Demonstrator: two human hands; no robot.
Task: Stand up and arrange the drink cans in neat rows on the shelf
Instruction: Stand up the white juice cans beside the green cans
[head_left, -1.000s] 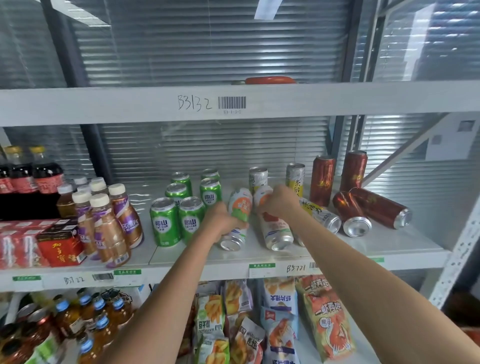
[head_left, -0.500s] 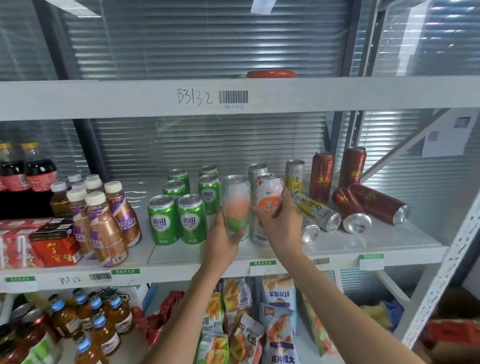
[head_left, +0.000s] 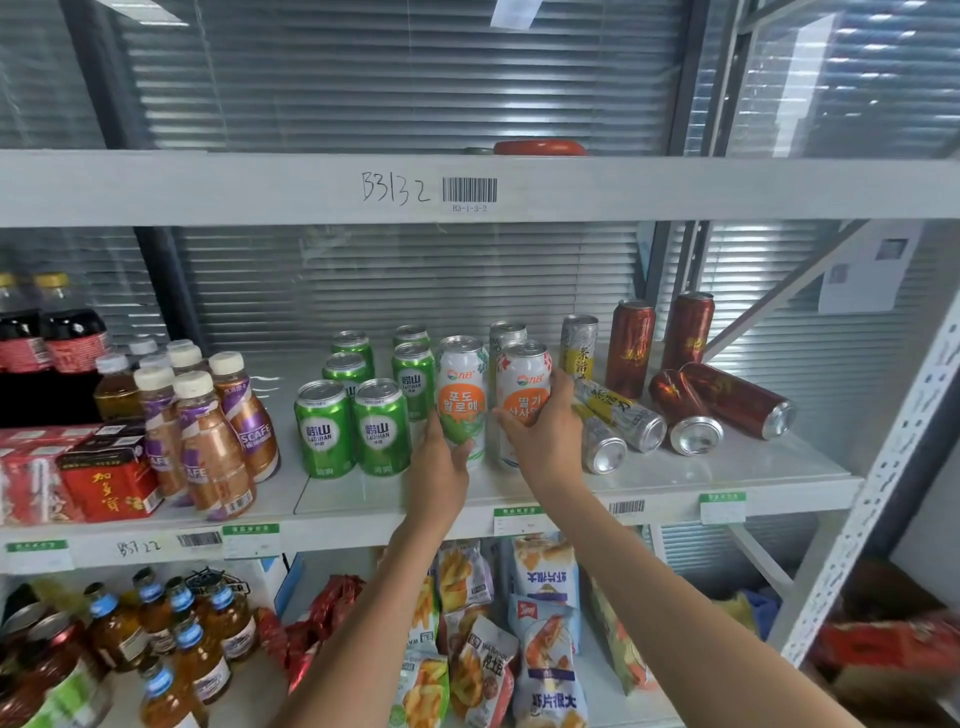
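Head view: left hand (head_left: 441, 467) grips the upright green-and-white can (head_left: 461, 400), right hand (head_left: 545, 441) grips the upright red-and-white can (head_left: 522, 395) beside it on the shelf (head_left: 675, 480)

Bare shelf (head_left: 727, 475) lies open along the front right, while toppled silver cans (head_left: 618, 421) and red cans (head_left: 727, 400) block the right rear, green cans (head_left: 353, 426) wall off the left, and the upper shelf (head_left: 675, 189) caps the room overhead.
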